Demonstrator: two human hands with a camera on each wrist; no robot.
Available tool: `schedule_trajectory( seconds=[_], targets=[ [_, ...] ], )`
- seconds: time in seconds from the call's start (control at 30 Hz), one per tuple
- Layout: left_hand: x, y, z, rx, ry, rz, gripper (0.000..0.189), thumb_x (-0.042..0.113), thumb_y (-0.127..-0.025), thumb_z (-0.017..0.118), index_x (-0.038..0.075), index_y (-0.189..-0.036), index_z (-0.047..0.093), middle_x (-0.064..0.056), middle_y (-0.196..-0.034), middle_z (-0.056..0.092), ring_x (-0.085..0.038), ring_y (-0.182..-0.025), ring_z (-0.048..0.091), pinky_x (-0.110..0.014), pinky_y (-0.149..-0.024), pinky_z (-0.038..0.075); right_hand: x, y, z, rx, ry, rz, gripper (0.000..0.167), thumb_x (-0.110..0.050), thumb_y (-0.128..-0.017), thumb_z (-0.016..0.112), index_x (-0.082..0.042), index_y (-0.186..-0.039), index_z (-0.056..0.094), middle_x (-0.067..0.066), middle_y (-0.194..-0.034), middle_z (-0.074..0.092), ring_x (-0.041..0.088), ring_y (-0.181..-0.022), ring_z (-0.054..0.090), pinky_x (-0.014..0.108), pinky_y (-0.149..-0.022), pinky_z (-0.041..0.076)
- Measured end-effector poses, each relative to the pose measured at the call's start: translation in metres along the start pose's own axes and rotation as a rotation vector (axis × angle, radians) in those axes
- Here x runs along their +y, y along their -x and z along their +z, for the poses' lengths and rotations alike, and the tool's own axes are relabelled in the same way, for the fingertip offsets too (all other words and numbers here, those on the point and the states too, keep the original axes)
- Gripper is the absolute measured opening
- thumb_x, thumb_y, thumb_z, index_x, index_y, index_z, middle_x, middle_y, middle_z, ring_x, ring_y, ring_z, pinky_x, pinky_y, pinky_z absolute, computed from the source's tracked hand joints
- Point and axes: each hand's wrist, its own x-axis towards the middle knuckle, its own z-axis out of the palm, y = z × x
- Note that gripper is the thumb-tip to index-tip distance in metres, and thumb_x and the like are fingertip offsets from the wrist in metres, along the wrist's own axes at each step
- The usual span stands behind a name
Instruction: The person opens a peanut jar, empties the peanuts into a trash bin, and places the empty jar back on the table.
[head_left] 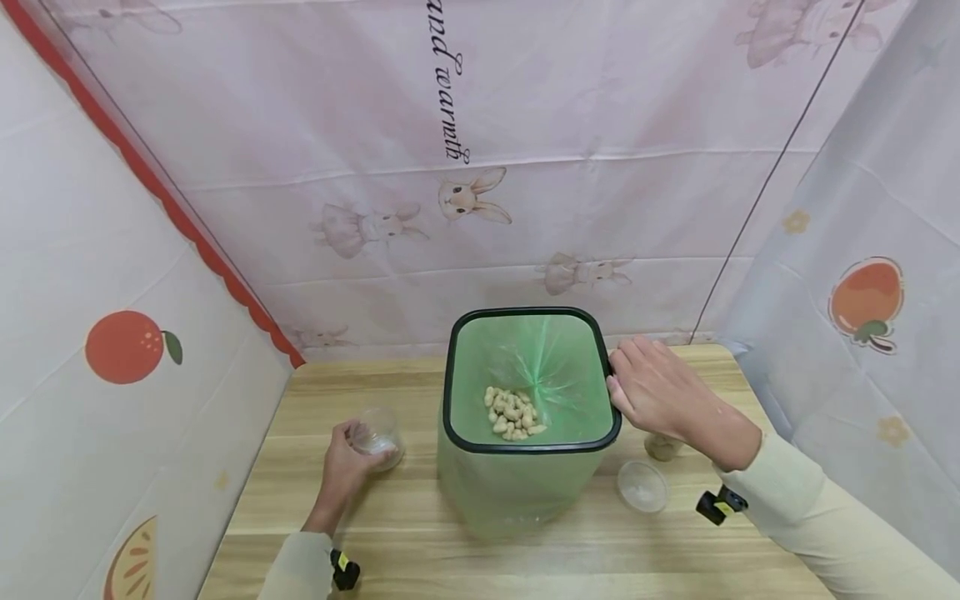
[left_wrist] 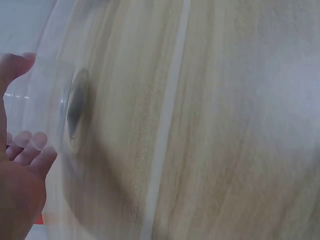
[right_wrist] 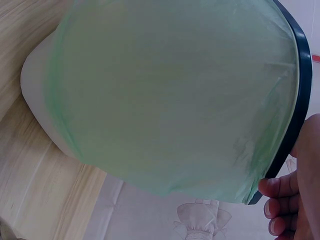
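Observation:
My left hand grips a clear plastic jar over the left side of the table. In the left wrist view the thumb and fingers sit on opposite sides of the jar; whether its base touches the wood I cannot tell. A trash bin with a green plastic bag and black rim stands at the centre. Peanuts in their shells lie inside on the bag. My right hand holds the bin's right rim, its fingers curled beside it.
Right of the bin, a round clear lid lies flat on the wooden table. A small jar with tan contents is partly hidden under my right forearm. Printed cloth walls enclose the back and sides.

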Motion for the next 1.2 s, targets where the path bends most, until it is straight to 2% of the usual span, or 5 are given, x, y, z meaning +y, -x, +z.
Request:
schedule_trajectory(
  seconds=[0.27, 0.47, 0.7, 0.83, 1.2],
  targets=[
    [-0.009, 0.005, -0.001, -0.022, -0.03, 0.035, 0.099, 0.014, -0.068, 0.096, -0.003, -0.146, 0.037, -0.027, -0.148, 0.051, -0.042, -0.14, 0.048, -0.055, -0.119, 0.037, 0.0, 0.001, 0.0, -0.007, 0.0, 0.0, 0.022, -0.021, -0.093, 0.047, -0.008, -0.077, 0.053, 0.005, -0.073, 0.043, 0.023, -0.068, 0.037, 0.033, -0.063, 0.031],
    [-0.015, 0.006, 0.0, -0.022, -0.038, 0.057, 0.102, 0.016, -0.067, 0.096, -0.003, -0.147, 0.035, -0.029, -0.149, 0.049, -0.043, -0.143, 0.046, -0.058, -0.121, 0.035, 0.0, 0.001, 0.0, 0.002, -0.002, -0.003, 0.022, -0.021, -0.093, 0.048, -0.007, -0.076, 0.053, 0.005, -0.072, 0.043, 0.023, -0.067, 0.038, 0.034, -0.063, 0.031],
    [-0.021, 0.007, 0.002, -0.004, -0.037, 0.061, 0.102, 0.018, -0.068, 0.096, -0.003, -0.147, 0.035, -0.029, -0.151, 0.048, -0.043, -0.143, 0.046, -0.059, -0.12, 0.035, -0.002, 0.001, 0.001, -0.007, 0.004, 0.004, 0.023, -0.022, -0.093, 0.048, -0.007, -0.078, 0.054, 0.005, -0.073, 0.044, 0.024, -0.069, 0.039, 0.035, -0.064, 0.033],
    [-0.022, 0.007, 0.004, -0.004, -0.013, 0.066, 0.102, 0.014, -0.068, 0.096, -0.004, -0.147, 0.034, -0.028, -0.15, 0.047, -0.043, -0.143, 0.045, -0.058, -0.121, 0.034, -0.001, 0.002, 0.002, -0.012, 0.009, 0.009, 0.023, -0.022, -0.094, 0.048, -0.007, -0.078, 0.054, 0.006, -0.074, 0.045, 0.025, -0.069, 0.04, 0.035, -0.064, 0.032],
    [-0.023, 0.007, 0.006, -0.005, -0.025, 0.051, 0.103, 0.014, -0.068, 0.095, -0.001, -0.149, 0.033, -0.025, -0.15, 0.05, -0.041, -0.141, 0.048, -0.057, -0.12, 0.036, -0.001, 0.002, 0.003, 0.004, 0.008, 0.001, 0.023, -0.022, -0.094, 0.047, -0.006, -0.078, 0.054, 0.006, -0.073, 0.044, 0.024, -0.069, 0.038, 0.034, -0.064, 0.031]
  ],
)
